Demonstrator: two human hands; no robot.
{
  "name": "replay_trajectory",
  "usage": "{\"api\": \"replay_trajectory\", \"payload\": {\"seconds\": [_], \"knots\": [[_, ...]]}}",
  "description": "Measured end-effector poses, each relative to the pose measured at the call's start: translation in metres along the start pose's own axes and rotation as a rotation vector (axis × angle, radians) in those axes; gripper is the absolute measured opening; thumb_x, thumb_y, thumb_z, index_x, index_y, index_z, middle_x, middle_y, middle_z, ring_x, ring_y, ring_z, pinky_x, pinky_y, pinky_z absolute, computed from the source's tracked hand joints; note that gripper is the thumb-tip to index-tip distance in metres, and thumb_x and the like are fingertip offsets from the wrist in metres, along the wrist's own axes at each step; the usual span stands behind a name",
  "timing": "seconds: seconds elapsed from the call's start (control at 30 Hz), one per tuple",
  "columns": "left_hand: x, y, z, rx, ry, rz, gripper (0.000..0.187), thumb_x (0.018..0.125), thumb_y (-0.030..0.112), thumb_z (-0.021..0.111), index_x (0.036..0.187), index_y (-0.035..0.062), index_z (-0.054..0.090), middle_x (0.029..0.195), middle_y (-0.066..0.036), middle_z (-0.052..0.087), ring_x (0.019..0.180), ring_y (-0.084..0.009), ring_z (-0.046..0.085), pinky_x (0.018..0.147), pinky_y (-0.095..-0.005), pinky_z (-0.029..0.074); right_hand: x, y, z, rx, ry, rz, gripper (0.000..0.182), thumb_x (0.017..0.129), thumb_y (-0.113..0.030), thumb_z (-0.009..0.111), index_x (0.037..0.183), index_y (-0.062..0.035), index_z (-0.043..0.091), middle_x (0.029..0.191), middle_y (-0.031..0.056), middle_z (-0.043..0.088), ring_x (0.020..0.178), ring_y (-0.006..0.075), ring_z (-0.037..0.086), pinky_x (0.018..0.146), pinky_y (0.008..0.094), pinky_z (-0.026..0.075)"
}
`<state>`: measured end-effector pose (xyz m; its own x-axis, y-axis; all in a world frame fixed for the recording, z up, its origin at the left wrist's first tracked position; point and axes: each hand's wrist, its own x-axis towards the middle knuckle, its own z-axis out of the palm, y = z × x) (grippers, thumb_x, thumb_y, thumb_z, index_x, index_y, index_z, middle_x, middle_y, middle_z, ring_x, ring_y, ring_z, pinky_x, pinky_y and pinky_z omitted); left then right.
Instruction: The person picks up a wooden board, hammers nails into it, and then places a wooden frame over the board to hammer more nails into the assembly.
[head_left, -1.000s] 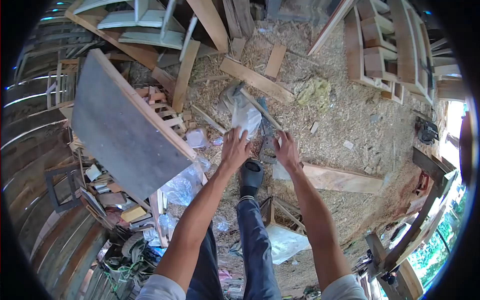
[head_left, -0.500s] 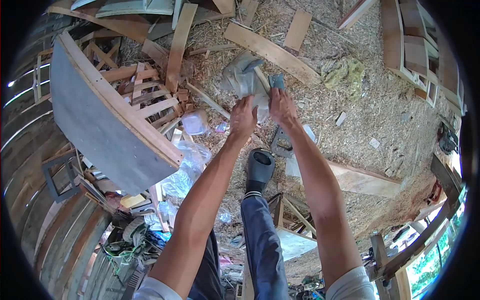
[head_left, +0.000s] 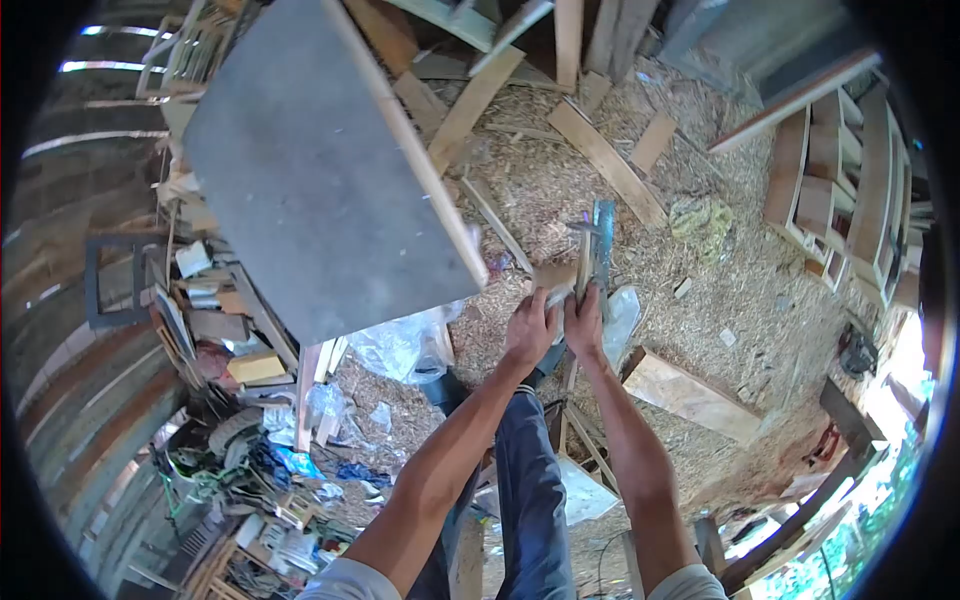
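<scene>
My left hand [head_left: 530, 328] and my right hand [head_left: 585, 320] are raised side by side, touching, over the sawdust floor. The left hand grips a small pale wooden block [head_left: 553, 278]. The right hand is closed on long narrow tools that point upward: a blue-grey flat piece [head_left: 603, 240] and a thin shaft with a metal head [head_left: 580, 232]; what they are exactly is unclear. My jeans leg [head_left: 530, 480] is below the hands.
A large grey board with a wooden edge [head_left: 320, 170] leans at the upper left. Loose planks [head_left: 605, 160] and a thick plank [head_left: 690, 395] lie on the sawdust. Clear plastic bags [head_left: 405, 345], wooden shelf frames [head_left: 830, 190] and a scrap heap [head_left: 230, 350] surround me.
My hands have left the grey plastic bag on the floor and come up together, now holding the block and the tools. The view has swung, so the grey board appears higher.
</scene>
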<state>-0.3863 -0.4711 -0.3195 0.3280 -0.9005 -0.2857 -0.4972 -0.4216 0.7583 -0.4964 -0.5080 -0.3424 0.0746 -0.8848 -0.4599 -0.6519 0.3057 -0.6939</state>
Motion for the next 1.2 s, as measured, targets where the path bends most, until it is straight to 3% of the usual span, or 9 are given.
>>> {"api": "replay_trajectory", "payload": {"seconds": [0.17,0.33,0.5,0.57,0.7,0.73,0.77,0.87,1.2], "knots": [[-0.063,-0.015,-0.058,-0.172,-0.030,-0.080,0.030,0.086,0.018,0.057,0.112,0.0067,0.047,0.079,-0.023,0.063,0.073,-0.0411,0.062,0.064,-0.0496,0.050,-0.073,-0.041,0.004,-0.038,-0.108,0.078,0.037,0.090,-0.027,0.056,0.112,0.0000,0.042,0.083,0.0255,0.055,0.074,0.0419,0.057,0.064,0.0469,0.044],[-0.146,-0.045,-0.136,-0.212,-0.048,-0.208,0.025,0.086,0.012,0.056,0.109,0.0052,0.050,0.083,-0.025,0.062,0.076,-0.0445,0.061,0.065,-0.0501,0.048,-0.152,-0.082,0.031,-0.137,-0.275,-0.319,0.050,0.083,-0.027,0.070,0.115,-0.0004,0.042,0.086,0.0231,0.057,0.077,0.0388,0.058,0.068,0.0431,0.047],[-0.213,-0.097,-0.182,-0.339,0.240,-0.269,0.023,0.088,0.010,0.054,0.109,0.0038,0.049,0.086,-0.024,0.061,0.080,-0.0433,0.060,0.067,-0.0493,0.047,-0.188,-0.136,0.090,-0.162,-0.625,-0.319,0.054,0.081,-0.027,0.072,0.116,-0.0008,0.041,0.095,0.0258,0.060,0.088,0.0433,0.060,0.072,0.0457,0.047],[-0.224,-0.111,-0.204,-0.340,0.312,-0.358,0.022,0.088,0.010,0.053,0.109,0.0034,0.049,0.092,-0.024,0.061,0.085,-0.0429,0.059,0.070,-0.0485,0.047,-0.190,-0.138,0.125,-0.462,-0.683,-0.474,0.052,0.082,-0.026,0.070,0.116,-0.0005,0.041,0.096,0.0263,0.059,0.091,0.0439,0.059,0.074,0.0472,0.047],[-0.230,-0.136,-0.225,-0.462,0.470,-0.556,0.026,0.089,0.010,0.051,0.114,0.0024,0.051,0.099,-0.025,0.062,0.092,-0.0432,0.059,0.076,-0.0450,0.049,-0.200,-0.178,0.171,-0.448,-0.754,-0.697,0.037,0.084,-0.020,0.066,0.110,0.0002,0.049,0.095,0.0232,0.058,0.092,0.0414,0.057,0.077,0.0450,0.046],[-0.229,-0.141,-0.220,-0.368,0.624,-0.455,0.027,0.092,0.015,0.050,0.116,0.0026,0.051,0.099,-0.021,0.063,0.090,-0.0362,0.063,0.078,-0.0382,0.049,-0.202,-0.183,0.175,-0.474,-0.749,-0.778,0.037,0.086,-0.023,0.063,0.113,-0.0021,0.048,0.097,0.0213,0.058,0.089,0.0403,0.058,0.076,0.0448,0.048],[-0.231,-0.142,-0.221,-0.375,0.623,-0.456,0.027,0.092,0.015,0.050,0.116,0.0026,0.051,0.099,-0.021,0.063,0.090,-0.0362,0.063,0.078,-0.0382,0.049,-0.207,-0.180,0.175,-0.482,-0.748,-0.777,0.037,0.086,-0.023,0.063,0.113,-0.0021,0.048,0.097,0.0213,0.058,0.089,0.0403,0.058,0.076,0.0448,0.048],[-0.219,-0.136,-0.217,-1.097,0.466,-0.661,0.032,0.095,0.022,0.051,0.121,0.0039,0.052,0.105,-0.007,0.059,0.092,-0.0163,0.058,0.082,-0.0295,0.044,-0.215,-0.172,0.159,-0.370,-0.707,-0.647,0.035,0.087,-0.017,0.061,0.114,-0.0011,0.047,0.095,0.0230,0.056,0.088,0.0427,0.057,0.075,0.0471,0.046],[-0.152,-0.046,-0.094,-1.181,-0.028,-0.500,0.036,0.092,0.028,0.058,0.120,0.0044,0.057,0.106,-0.006,0.059,0.097,-0.0142,0.055,0.085,-0.0275,0.042,-0.187,-0.106,0.011,-0.279,-0.278,-0.505,0.034,0.087,-0.009,0.059,0.115,0.0013,0.042,0.096,0.0259,0.052,0.086,0.0450,0.054,0.072,0.0481,0.044]]}}
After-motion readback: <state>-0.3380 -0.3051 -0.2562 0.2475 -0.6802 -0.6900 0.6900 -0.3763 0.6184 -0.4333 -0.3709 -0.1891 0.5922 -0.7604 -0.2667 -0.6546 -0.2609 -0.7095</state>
